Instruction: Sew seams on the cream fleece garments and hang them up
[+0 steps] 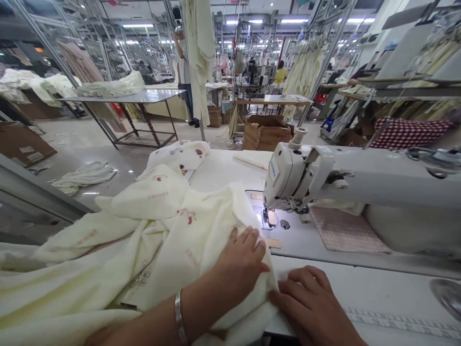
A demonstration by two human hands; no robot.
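A large cream cloth (151,230) with small red prints lies heaped over the left side of the white sewing table (378,288). My left hand (243,259), with a silver bangle on its wrist, rests flat on the cloth with fingers stretched out near its right edge. My right hand (309,302) lies on the table beside it, fingers curled at the cloth's lower right edge, pinching it. The white sewing machine (324,175) stands just beyond, its needle (268,216) a short way past my left fingertips.
A pink checked pad (345,230) lies under the machine arm. A metal table (137,98) with stacked cloth, cardboard boxes (266,132) and hanging garments (200,53) stand further back. A person (183,72) stands by the hanging cloth. Fabric scraps (82,175) lie on the floor.
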